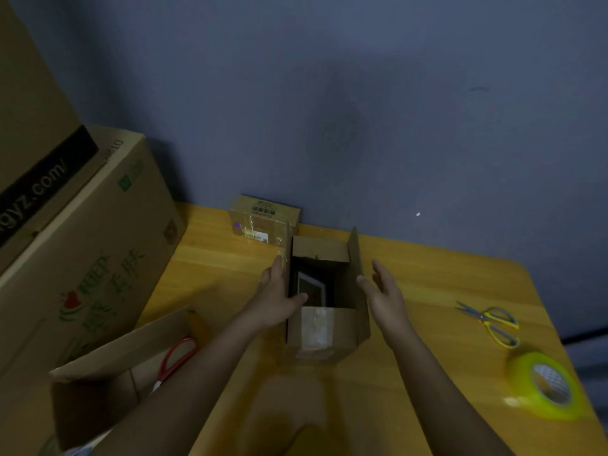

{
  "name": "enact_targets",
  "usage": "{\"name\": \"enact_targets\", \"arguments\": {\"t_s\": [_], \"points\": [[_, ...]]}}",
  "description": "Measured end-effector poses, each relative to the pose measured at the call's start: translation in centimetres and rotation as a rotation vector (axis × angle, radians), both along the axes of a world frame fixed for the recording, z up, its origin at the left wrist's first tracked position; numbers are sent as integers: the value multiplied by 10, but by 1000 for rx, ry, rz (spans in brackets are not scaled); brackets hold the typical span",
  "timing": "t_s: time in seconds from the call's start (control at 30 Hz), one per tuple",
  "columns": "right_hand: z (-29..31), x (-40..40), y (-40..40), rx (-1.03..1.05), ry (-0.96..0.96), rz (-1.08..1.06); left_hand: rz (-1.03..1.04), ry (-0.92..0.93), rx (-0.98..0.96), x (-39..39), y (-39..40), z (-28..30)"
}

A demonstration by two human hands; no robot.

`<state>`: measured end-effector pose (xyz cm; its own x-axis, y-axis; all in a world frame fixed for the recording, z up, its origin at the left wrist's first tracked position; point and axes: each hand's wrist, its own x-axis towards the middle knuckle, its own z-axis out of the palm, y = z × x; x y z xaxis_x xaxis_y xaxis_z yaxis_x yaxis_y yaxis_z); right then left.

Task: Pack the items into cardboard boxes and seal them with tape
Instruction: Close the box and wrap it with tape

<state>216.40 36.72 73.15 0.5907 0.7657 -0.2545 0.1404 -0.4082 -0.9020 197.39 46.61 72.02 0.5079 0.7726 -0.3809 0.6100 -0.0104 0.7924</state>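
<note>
**Cardboard box open between two flat hands**

Cardboard, plain brown and matte, makes up the small box point(324, 327) standing on the glossy yellow wooden table point(411, 278). Its long side flaps stand upright; the far end flap folds inward, and the near end flap, patched with pale shiny tape, lies level over the opening. Down in the dark inside sits a flat rectangular item point(311, 286) with a white border, tilted.

The left hand point(276, 291) lies with straight fingers along the outside of the left flap, its thumb hooked over the edge into the opening — touching, not gripping. The right hand point(383, 289) is spread and relaxed just beside the right flap, thumb tip at or very near the cardboard; it holds nothing. The box stands between both palms.

Behind it, against the grey-blue wall, rests a sealed box point(263, 220) wrapped in clear glossy tape with printed labels. At the right lie scissors point(490, 322) with yellow-grey handles, blades shut, and nearer — a thick roll of tape point(546, 386), yellowish, lying on its side. At the left stands a big carton point(82, 245) with green print, and before it an open carton point(108, 366) holding red-handled scissors point(176, 358)
</note>
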Motion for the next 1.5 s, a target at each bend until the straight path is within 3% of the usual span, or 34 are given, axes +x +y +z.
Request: {"name": "enact_targets", "arguments": {"t_s": [0.13,0.23,0.43,0.6,0.77,0.93,1.23,1.5], "points": [[-7,-16,-14,61,107,128,1,-147,96,5,-9,1],[-7,-30,-14,62,97,190,6,-133,182,10,-17,-4],[-19,-37,-11,-49,-157,359,-126,18,260,12,-22,-23],[-53,-50,-16,-132,-482,523,-364,295,375,12,-29,-40],[-57,-34,-20,-55,-407,461,-421,404,528,9,-30,-50],[-63,-38,-28,-113,-772,577,-473,481,528,12,-30,-52],[-70,-55,-19,-268,-824,406,-552,519,644,27,-19,-51],[-53,-24,-28,-456,-802,197,-518,427,474,72,-30,-33]]}}
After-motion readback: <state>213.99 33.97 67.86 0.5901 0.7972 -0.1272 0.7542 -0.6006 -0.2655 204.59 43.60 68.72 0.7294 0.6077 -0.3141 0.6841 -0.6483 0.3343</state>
